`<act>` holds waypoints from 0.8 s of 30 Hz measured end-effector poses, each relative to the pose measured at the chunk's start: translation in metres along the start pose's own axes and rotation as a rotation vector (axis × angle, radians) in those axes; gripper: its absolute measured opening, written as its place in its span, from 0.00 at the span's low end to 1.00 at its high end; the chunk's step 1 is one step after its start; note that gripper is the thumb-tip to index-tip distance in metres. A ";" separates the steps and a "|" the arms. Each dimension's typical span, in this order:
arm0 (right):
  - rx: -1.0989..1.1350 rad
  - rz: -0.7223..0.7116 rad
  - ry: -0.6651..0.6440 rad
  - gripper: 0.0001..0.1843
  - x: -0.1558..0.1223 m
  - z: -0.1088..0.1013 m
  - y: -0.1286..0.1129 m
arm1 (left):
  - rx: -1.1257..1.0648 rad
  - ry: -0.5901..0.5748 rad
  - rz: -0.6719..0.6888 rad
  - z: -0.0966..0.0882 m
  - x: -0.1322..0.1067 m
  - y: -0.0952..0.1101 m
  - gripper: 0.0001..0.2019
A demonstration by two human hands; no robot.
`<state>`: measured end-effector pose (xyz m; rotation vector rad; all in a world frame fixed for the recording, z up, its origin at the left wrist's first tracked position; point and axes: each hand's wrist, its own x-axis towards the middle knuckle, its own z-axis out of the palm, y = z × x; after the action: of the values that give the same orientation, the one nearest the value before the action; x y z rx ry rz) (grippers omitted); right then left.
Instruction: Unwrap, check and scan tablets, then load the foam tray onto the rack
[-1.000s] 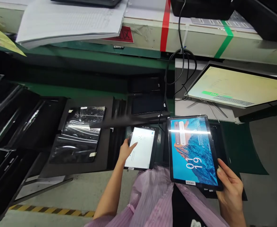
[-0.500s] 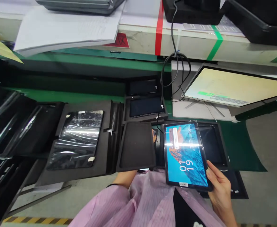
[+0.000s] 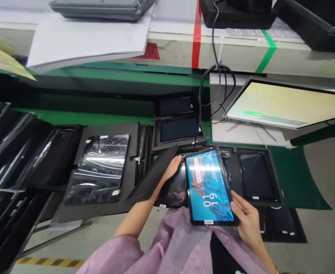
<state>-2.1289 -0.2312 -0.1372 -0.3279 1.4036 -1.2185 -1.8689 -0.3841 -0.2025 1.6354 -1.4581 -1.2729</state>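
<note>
Holding lit tablet (image 3: 209, 186) in R hand (image 3: 247, 219), tilted, low over the pink striped smock (image 3: 184, 243). Tablet's lower R edge sits in that hand, fingers spread across the edge and pinching it against the thumb side; exact thumb position hard to tell. Screen shows blue wallpaper w/ big 01 19 clock digits and a pale pop-up, w/ glare across it.

L hand (image 3: 173, 168) is out flat, fingers pressed together, against the upper edge of black foam flap (image 3: 153, 175), which stands tilted up out of a foam tray. Hand is just L of the lit tablet, not pinching anything. Under the flap lies dark glossy tablet (image 3: 171, 192), partly hidden by flap and lit tablet.

Around them: plastic-wrapped tablet (image 3: 100, 169) in black foam tray (image 3: 113, 129) to the L; dark tablets (image 3: 178, 130) (image 3: 255, 176) sit in foam trays above and R of the hands. Stacked black foam trays (image 3: 13, 144) at far L. Monitor (image 3: 281, 104) w/ pale yellow screen stands upper R, black cable (image 3: 217, 68) hanging beside it. White paper stack (image 3: 84, 42) lies on the tabletop (image 3: 173, 42) up top, by red and green tape strips. Yellow-black hazard tape (image 3: 50, 262) runs along the floor, bottom L.
</note>
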 end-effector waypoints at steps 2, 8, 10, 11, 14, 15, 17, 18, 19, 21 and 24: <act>-0.040 -0.011 -0.055 0.25 0.004 0.010 0.009 | 0.027 0.005 -0.027 -0.007 0.002 -0.002 0.13; -0.189 -0.033 -0.177 0.26 0.011 0.039 0.039 | 0.167 0.021 0.050 -0.015 0.005 0.016 0.16; -0.225 -0.041 -0.208 0.25 0.009 0.051 0.046 | 0.205 -0.016 0.081 -0.012 0.011 0.025 0.17; -0.239 -0.045 -0.219 0.25 0.008 0.058 0.050 | 0.222 -0.025 0.084 -0.010 0.015 0.029 0.17; -0.231 -0.038 -0.237 0.27 0.001 0.071 0.058 | 0.270 -0.038 0.061 -0.006 0.024 0.037 0.17; -0.216 -0.027 -0.248 0.29 -0.001 0.074 0.060 | 0.283 -0.046 0.049 -0.006 0.025 0.038 0.16; -0.191 -0.001 -0.288 0.33 -0.004 0.076 0.065 | 0.309 -0.056 0.031 -0.006 0.026 0.039 0.14; -0.195 0.007 -0.306 0.36 -0.005 0.077 0.067 | 0.324 -0.051 0.025 -0.006 0.026 0.039 0.13; -0.216 0.008 -0.307 0.38 -0.005 0.078 0.069 | 0.340 -0.040 0.022 -0.006 0.026 0.040 0.12; -0.282 0.001 -0.276 0.42 -0.004 0.080 0.072 | 0.374 -0.015 0.028 -0.004 0.025 0.042 0.13; -0.414 -0.035 -0.280 0.37 0.002 0.087 0.075 | 0.408 -0.016 0.089 0.001 0.021 0.046 0.14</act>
<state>-2.0214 -0.2422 -0.1771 -0.7818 1.3983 -0.8614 -1.8889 -0.4146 -0.1667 1.7895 -1.8702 -0.9845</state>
